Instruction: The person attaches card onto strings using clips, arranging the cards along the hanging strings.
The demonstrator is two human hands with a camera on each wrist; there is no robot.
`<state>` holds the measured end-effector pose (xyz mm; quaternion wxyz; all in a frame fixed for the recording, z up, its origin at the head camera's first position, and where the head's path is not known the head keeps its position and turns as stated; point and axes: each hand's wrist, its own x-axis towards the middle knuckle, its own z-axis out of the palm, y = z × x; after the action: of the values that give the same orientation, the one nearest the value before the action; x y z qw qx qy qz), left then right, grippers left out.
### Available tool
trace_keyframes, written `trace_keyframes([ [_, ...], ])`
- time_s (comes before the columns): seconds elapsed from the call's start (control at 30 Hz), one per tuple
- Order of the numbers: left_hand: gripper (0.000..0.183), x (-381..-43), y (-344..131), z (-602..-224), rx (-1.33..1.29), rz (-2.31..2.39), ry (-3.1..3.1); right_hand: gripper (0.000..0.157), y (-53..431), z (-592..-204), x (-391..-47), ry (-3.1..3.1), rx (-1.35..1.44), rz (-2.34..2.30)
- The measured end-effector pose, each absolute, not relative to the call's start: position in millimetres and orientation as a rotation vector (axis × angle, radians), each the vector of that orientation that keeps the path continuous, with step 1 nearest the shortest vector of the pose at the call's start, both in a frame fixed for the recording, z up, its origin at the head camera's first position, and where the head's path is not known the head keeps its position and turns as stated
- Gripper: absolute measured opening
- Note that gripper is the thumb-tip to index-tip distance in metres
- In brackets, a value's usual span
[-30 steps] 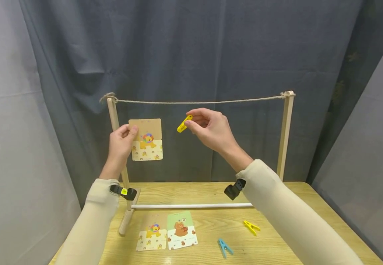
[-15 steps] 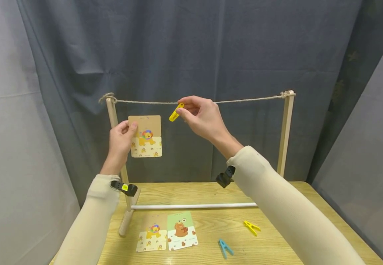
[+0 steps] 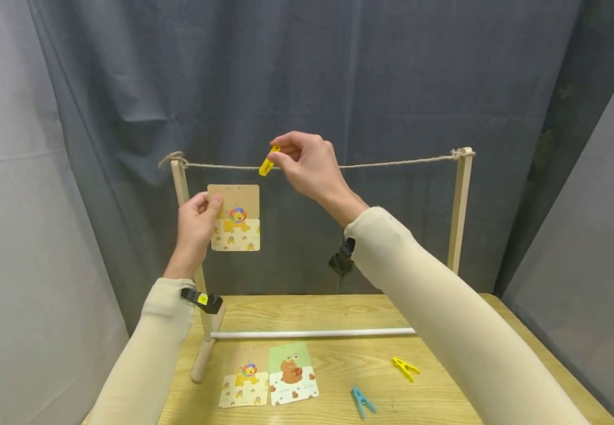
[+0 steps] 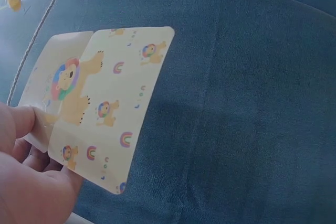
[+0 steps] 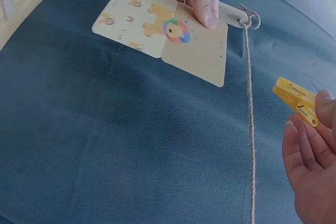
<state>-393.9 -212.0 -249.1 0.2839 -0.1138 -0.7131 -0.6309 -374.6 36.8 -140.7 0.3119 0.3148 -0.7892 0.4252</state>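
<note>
My left hand (image 3: 195, 224) pinches the left edge of a lion card (image 3: 239, 203), tan above and cream below, and holds it upright just under the twine (image 3: 222, 166). Between thumb and fingertips my right hand (image 3: 312, 165) grips a yellow clothespin (image 3: 270, 160), up at the twine's height and to the right of the card's top edge. In the right wrist view the clothespin (image 5: 296, 99) is apart from both the twine (image 5: 250, 108) and the card (image 5: 194, 45). Seen from the left wrist, the card (image 4: 105, 98) is gripped by its side, thumb on its face.
The twine is tied between two wooden posts (image 3: 461, 206), joined low down by a white rod (image 3: 312, 334). On the table (image 3: 339, 366) lie another lion card (image 3: 244, 383), a bear card (image 3: 292, 378), a blue clothespin (image 3: 362, 401) and a yellow one (image 3: 405, 368). A grey curtain (image 3: 402, 88) hangs behind.
My right hand has moved up and to the left with the yellow clothespin, from below the twine to its height. The left hand has lifted the lion card slightly.
</note>
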Motion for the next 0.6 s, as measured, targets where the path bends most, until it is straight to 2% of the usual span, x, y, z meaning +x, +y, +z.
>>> trace_keyframes([
  [0.6, 0.038, -400.2, -212.3, -251.6, -0.281, -1.664, -1.894, 0.022, 6.8, -120.4, -405.1, -2.107, 0.800, 1.108],
])
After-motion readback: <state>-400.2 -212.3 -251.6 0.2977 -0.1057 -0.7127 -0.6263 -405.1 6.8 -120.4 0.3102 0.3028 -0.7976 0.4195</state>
